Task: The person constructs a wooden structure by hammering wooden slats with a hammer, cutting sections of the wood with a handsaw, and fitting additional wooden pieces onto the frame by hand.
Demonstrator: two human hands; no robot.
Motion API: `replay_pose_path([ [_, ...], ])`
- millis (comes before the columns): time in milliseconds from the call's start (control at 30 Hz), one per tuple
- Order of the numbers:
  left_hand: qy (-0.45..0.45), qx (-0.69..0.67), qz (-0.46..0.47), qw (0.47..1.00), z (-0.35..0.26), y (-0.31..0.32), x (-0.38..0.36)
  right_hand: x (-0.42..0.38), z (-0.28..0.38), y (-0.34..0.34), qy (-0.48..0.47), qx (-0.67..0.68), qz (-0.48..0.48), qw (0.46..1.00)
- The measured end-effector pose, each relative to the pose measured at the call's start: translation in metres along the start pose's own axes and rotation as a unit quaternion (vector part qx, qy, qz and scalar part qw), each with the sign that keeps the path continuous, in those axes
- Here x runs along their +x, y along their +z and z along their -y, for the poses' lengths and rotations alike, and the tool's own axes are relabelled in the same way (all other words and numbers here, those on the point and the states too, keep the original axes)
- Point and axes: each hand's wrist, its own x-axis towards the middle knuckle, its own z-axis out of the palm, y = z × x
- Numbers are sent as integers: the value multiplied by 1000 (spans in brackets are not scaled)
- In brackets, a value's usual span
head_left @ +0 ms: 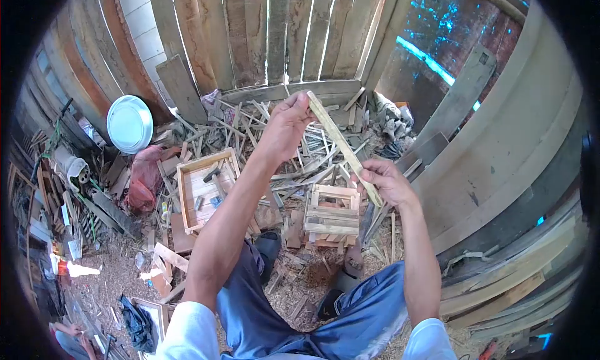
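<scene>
- Holding the wooden slat (342, 146) by its two ends, you have your left hand (289, 119) pinched shut on the top end near the upper middle of the frame and your right hand (384, 180) closed around the lower end at centre right.
- Gripping rough, split wood with bare skin risks splinters, I judge; a slide of either hand along the edge would cause it.
- Bending the slat between both hands could snap it, since it looks thin, and the broken end would fly toward your arms.
- Losing the pinch at the top would drop the slat onto the small slatted crate (331, 213) standing on the floor just below your right hand.
- Stepping is risky too: loose sticks (275, 132) litter the floor around your feet.
- Counting: one slat in hand, two hands on it, one slatted crate, one open wooden box (205, 188) at centre left, one white round lid (129, 124) at upper left; the scattered sticks are too many to count.
</scene>
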Motion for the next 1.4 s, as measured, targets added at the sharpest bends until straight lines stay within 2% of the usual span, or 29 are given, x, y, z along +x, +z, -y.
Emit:
replay_pose_path([
  [267,6,-16,6,1000,-20,7,-9,3,5,2,-10,16,56,998],
  [500,12,-31,12,999,-10,3,-5,1,12,5,-5,6,55,998],
  [567,15,-36,-44,998,-7,8,-3,4,6,2,-10,15,25,1000],
  [700,-12,-9,-92,996,4,11,2,10,-1,2,8,26,-47,999],
  [767,-12,114,-126,985,12,15,2,12,1,8,19,41,-72,996],
  [800,-16,114,-125,986,17,19,0,13,0,11,20,42,-75,996],
  [867,-81,207,-92,971,28,28,-5,18,-2,17,-2,56,-105,993],
  [900,-109,206,-72,970,35,30,-6,21,-4,19,-13,60,-115,991],
  [933,-112,205,-71,970,44,31,-7,23,-7,18,-12,61,-118,991],
  [1033,-145,263,-35,953,66,29,-9,30,-16,10,14,-53,-125,991],
  [1200,-140,229,-61,961,88,18,-10,36,-23,13,9,-20,-161,987],
  [1267,-236,307,1,922,95,8,-12,40,-34,-1,-17,51,-233,971],
  [1300,-256,339,16,905,100,5,-17,39,-36,-6,-21,88,-251,964],
  [1333,-258,340,17,904,104,4,-23,38,-42,-14,-20,90,-252,963],
  [1400,-344,304,10,888,114,1,-37,39,-59,-27,-3,101,-309,946],
])
